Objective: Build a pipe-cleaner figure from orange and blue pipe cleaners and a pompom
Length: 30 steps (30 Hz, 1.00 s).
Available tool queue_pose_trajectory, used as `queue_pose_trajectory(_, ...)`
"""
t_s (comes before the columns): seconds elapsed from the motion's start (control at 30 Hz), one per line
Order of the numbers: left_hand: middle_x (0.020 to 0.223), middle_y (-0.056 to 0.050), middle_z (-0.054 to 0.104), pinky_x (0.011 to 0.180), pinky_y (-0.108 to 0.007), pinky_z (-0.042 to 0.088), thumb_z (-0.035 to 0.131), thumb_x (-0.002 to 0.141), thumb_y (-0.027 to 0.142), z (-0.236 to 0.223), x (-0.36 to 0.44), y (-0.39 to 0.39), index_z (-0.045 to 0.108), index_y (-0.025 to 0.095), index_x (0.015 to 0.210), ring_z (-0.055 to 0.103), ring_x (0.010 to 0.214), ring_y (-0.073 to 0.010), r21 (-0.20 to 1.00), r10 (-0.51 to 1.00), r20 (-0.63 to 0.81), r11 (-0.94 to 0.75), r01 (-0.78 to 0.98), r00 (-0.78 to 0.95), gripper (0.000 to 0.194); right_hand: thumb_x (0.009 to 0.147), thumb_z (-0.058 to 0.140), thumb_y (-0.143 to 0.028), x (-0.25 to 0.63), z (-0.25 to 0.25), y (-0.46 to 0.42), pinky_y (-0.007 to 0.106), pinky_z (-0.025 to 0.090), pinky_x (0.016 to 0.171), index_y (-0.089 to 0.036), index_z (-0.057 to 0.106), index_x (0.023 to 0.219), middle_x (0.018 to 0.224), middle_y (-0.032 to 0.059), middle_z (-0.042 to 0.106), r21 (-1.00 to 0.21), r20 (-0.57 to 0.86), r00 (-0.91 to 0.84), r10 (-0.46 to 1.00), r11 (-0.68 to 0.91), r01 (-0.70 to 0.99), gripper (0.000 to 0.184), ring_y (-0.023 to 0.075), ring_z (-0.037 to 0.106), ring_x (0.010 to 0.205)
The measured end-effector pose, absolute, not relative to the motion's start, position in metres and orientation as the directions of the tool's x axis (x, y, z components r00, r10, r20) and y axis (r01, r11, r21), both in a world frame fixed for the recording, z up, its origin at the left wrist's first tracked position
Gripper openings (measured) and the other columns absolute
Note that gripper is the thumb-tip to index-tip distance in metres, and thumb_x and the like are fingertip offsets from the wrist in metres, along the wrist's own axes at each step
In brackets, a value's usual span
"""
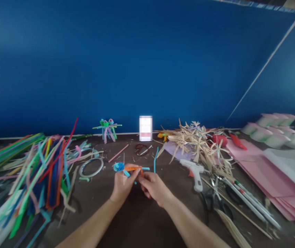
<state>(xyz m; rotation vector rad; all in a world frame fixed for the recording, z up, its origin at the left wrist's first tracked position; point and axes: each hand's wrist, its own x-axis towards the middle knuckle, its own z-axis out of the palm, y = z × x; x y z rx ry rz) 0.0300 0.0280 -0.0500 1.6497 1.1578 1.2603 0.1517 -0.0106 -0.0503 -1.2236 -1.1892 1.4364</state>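
The left hand (123, 184) is closing its fingers around a twisted piece of orange and blue pipe cleaner (130, 168), and the right hand (154, 188) is curling in against it from the other side, pinching the orange end. Both hands are nearly shut on that piece and are holding it up just above the middle of the desk (142, 220), near the front edge. A loose blue pipe cleaner (155, 159) is lying just beyond the right hand.

A big heap of multicoloured pipe cleaners (41, 172) is spreading along the left edge of the desk, with a roll of clear tape (91, 167) lying beside it. A finished pipe-cleaner figure (107, 129) is standing near the back edge. To the right, a white hot glue gun (192, 174) is lying near a pair of scissors (213, 199), while a pile of dried straw-coloured strips (196, 144) is spreading behind them. Pink paper sheets (266, 186) are covering the right edge of the desk.
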Motion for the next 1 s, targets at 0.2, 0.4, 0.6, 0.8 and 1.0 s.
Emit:
queue_pose_trajectory(0.2,0.077,-0.005,0.066,0.071,-0.027,0.045,0.057,0.073,0.029,-0.058,0.027,0.031,0.062,0.017,0.077,0.061,0.076,-0.0197,0.895,0.931,0.323,-0.359,0.266,0.170,0.014,0.077,0.047,-0.026,0.158,-0.046,-0.013,0.021,0.029,0.048,-0.017,0.050,0.058,0.053,-0.0023,0.048,-0.878,0.168,-0.005,0.986,0.151,0.454,0.021,0.0101,0.043,0.049)
queue_pose_trajectory(0.4,0.076,-0.004,0.067,0.070,-0.028,0.046,0.055,0.075,0.029,-0.067,0.025,0.035,0.062,0.017,0.079,0.061,0.074,-0.0186,0.834,0.898,0.368,-0.434,0.341,0.243,0.014,0.083,0.037,-0.023,0.164,-0.037,-0.016,0.020,0.032,0.052,-0.017,0.055,0.068,0.061,0.0018,0.056,-0.780,0.210,-0.070,0.975,0.210,0.589,0.025,0.0121,0.051,0.055)
queue_pose_trajectory(0.6,0.071,-0.003,0.066,0.067,-0.027,0.047,0.057,0.072,0.025,-0.063,0.028,0.035,0.063,0.017,0.074,0.060,0.068,-0.0168,0.851,0.884,0.364,-0.443,0.280,0.292,0.010,0.083,0.037,-0.026,0.175,-0.034,-0.013,0.020,0.029,0.051,-0.017,0.053,0.060,0.054,-0.0006,0.051,-0.756,0.244,0.046,0.969,0.160,0.635,0.030,0.0105,0.046,0.052)
queue_pose_trajectory(0.8,0.062,0.000,0.061,0.060,-0.024,0.046,0.064,0.065,0.022,-0.052,0.030,0.030,0.060,0.015,0.070,0.057,0.062,-0.0142,0.986,0.939,0.123,-0.152,0.067,0.321,0.010,0.070,0.053,-0.027,0.182,-0.037,-0.003,0.019,0.028,0.045,-0.016,0.053,0.058,0.049,-0.0045,0.043,-0.966,0.080,0.125,0.989,0.046,0.256,0.016,0.0074,0.039,0.046)
queue_pose_trajectory(1.0,0.062,0.002,0.061,0.060,-0.021,0.047,0.069,0.062,0.022,-0.058,0.029,0.032,0.056,0.014,0.072,0.057,0.059,-0.0099,0.961,0.950,-0.009,0.095,-0.260,0.313,0.019,0.067,0.055,-0.031,0.181,-0.047,0.002,0.018,0.013,0.033,-0.017,0.043,0.056,0.042,-0.0083,0.038,-0.907,-0.341,-0.117,0.933,-0.360,-0.219,0.021,0.0029,0.025,0.032)
